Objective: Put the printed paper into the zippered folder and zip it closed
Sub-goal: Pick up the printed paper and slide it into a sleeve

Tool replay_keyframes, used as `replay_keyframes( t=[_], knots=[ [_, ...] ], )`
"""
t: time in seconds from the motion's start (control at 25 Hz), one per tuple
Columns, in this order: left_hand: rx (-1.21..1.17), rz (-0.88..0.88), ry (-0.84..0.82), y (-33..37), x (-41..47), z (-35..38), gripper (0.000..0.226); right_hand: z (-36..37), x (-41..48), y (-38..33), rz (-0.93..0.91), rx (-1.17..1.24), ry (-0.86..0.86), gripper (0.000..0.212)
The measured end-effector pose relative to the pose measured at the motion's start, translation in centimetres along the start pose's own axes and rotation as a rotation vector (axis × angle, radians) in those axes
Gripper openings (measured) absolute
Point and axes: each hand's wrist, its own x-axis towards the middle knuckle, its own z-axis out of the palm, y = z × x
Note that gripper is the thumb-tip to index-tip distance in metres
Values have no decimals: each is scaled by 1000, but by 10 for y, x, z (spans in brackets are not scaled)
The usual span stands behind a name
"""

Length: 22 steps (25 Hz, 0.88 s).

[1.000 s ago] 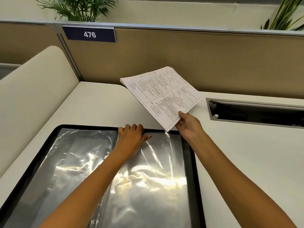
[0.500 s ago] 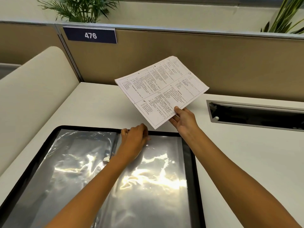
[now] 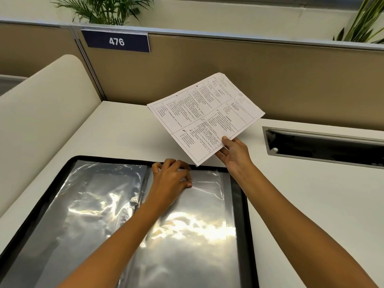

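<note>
Nearest the camera, the zippered folder lies open flat on the pale surface, its black edge framing shiny clear plastic sleeves that catch the light. The left hand rests at the folder's far edge, at about 12 o'clock of the right-hand page, its grip pinched shut on the top lip of a plastic sleeve, thumb and fingertips bunching the film. Just beyond, at about 1 o'clock from that hand, the right hand is raised off the surface with its grip closed on the printed paper, thumb on top and fingers beneath at the sheet's near edge. The paper fans up and away from that grip toward 11 o'clock, tilted, clear of the folder and above the surface. At 3 o'clock a dark cable slot is sunk into the surface. Farther back stands a tan partition bearing a blue sign reading 476, with green plants behind it.
</note>
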Motion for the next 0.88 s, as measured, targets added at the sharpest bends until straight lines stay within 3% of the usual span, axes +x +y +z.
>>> replay_keyframes(
  t=[0.16,0.28,0.44,0.68,0.88],
  knots=[
    [63,-13,-87,-1,-3,4,13,2,0,-2,-1,6,1,20],
    [-46,-44,-88,2,1,0,17,4,1,-1,-13,-5,-3,19],
    [-205,-110,11,9,4,-6,21,7,3,6,-100,-64,40,18],
    [-197,-72,174,11,-6,-8,9,0,12,13,-242,-197,144,15],
    [-188,-78,192,11,-6,-5,7,-10,13,17,-282,-312,68,20]
  ],
)
